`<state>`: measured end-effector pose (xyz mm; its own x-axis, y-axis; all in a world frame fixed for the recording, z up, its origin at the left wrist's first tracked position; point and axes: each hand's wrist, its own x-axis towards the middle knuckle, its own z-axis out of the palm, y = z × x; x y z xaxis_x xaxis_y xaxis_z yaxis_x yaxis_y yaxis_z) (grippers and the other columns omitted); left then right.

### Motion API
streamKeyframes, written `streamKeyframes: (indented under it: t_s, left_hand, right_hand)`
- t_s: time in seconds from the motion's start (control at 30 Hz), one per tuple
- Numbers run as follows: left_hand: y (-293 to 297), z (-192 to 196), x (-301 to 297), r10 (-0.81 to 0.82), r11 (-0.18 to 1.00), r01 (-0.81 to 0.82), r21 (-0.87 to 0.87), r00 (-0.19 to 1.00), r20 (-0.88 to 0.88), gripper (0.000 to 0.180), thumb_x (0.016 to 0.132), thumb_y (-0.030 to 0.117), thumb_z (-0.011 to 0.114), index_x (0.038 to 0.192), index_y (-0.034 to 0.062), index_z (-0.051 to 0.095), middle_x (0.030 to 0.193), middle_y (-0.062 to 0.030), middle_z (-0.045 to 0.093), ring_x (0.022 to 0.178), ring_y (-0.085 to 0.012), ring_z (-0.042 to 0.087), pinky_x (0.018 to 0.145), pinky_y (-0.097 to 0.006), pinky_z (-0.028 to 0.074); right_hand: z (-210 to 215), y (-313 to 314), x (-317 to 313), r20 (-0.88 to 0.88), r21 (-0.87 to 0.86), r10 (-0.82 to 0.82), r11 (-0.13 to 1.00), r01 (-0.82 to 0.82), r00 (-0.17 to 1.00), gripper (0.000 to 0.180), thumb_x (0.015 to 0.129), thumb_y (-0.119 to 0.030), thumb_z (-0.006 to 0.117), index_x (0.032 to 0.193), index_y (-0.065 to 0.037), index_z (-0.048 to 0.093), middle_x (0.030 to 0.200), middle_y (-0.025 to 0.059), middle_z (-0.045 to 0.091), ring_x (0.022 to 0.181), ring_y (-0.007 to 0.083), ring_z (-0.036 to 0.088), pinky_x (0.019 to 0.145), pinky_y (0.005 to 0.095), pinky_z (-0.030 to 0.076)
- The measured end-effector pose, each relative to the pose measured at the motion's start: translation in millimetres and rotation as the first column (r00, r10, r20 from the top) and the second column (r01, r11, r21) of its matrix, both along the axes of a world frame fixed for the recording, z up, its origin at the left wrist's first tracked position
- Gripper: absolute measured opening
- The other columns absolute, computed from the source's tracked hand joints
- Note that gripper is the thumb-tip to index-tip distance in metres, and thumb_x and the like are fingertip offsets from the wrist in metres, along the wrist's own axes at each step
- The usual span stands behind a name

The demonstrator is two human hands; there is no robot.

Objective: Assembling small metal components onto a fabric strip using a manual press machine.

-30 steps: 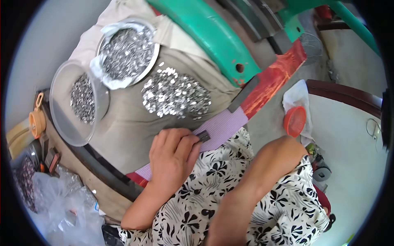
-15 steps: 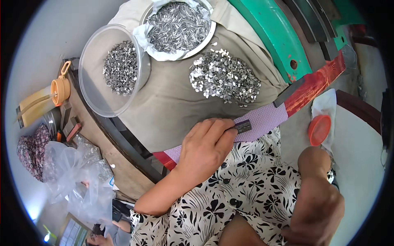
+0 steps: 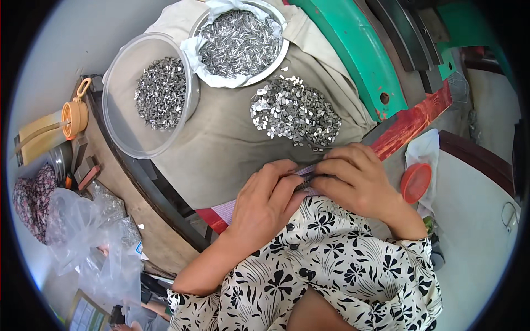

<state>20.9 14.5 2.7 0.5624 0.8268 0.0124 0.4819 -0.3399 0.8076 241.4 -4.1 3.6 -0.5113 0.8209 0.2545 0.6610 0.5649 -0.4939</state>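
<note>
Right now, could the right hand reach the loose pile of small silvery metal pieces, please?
Probably yes: the right hand is close to the pile, and only brownish cloth seems to lie between.

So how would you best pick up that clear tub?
I'd probably take the clear tub by its rim, coming from the left: the rim is bare there, while the lined bowl crowds its right. The metal pieces lie inside, leaving the left wall uncovered.

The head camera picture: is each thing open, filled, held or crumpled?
Left hand: gripping
Dark block: held, partly hidden
Right hand: fingers bent, grip unclear
Clear tub: open, partly filled
Round bowl: open, lined, filled
Metal pile: loose
Plastic bag: crumpled
</note>
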Motion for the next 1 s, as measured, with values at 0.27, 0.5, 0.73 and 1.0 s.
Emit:
streamKeyframes:
  t_s: [0.27, 0.5, 0.73, 1.0]
  left_hand:
    - [-4.5, 6.4, -29.6, 0.021, 0.996, -0.006, 0.089, 0.986, -0.168, 0.034, 0.072, 0.014, 0.082, 0.101, 0.0054, 0.067, 0.106, -0.0086, 0.061, 0.09, -0.0286, 0.059, 0.075, -0.04, 0.047]
    - [-9.6, 3.5, -44.4, 0.041, 0.988, -0.009, 0.152, 0.977, -0.209, 0.034, 0.072, 0.014, 0.081, 0.102, 0.0054, 0.069, 0.102, -0.0061, 0.061, 0.09, -0.0267, 0.058, 0.076, -0.038, 0.048]
    - [-3.4, 18.2, -55.9, 0.031, 0.957, 0.033, 0.287, 0.976, -0.216, 0.034, 0.068, 0.013, 0.08, 0.099, 0.0063, 0.07, 0.099, -0.0047, 0.064, 0.087, -0.0239, 0.061, 0.075, -0.037, 0.046]
    - [4.6, 6.9, -60.2, 0.106, 0.98, -0.062, 0.191, 0.968, -0.227, 0.03, 0.071, 0.012, 0.078, 0.098, 0.006, 0.068, 0.102, -0.0049, 0.063, 0.094, -0.0247, 0.06, 0.079, -0.038, 0.045]
  right_hand:
    - [3.4, -5.5, -5.8, 0.12, -0.001, -0.06, 0.998, 0.06, 0.991, 0.022, 0.07, -0.015, 0.073, 0.091, -0.011, 0.069, 0.105, 0.001, 0.065, 0.105, 0.0227, 0.06, 0.089, 0.0415, 0.047]
    - [2.5, -9.3, -5.1, 0.082, 0.063, -0.12, 0.991, 0.115, 0.989, 0.034, 0.068, -0.025, 0.08, 0.1, -0.013, 0.072, 0.101, 0.0004, 0.065, 0.102, 0.0232, 0.06, 0.088, 0.0417, 0.046]
    - [4.8, -0.8, -10.5, 0.106, 0.06, -0.068, 0.996, 0.062, 0.992, 0.033, 0.07, -0.024, 0.082, 0.1, -0.014, 0.073, 0.101, -0.0008, 0.065, 0.103, 0.0228, 0.059, 0.091, 0.0441, 0.043]
    - [-1.7, 22.7, -18.7, 0.07, 0.009, -0.019, 1.0, 0.019, 0.997, 0.03, 0.07, -0.023, 0.081, 0.097, -0.013, 0.073, 0.101, -0.0004, 0.066, 0.103, 0.0222, 0.06, 0.093, 0.044, 0.043]
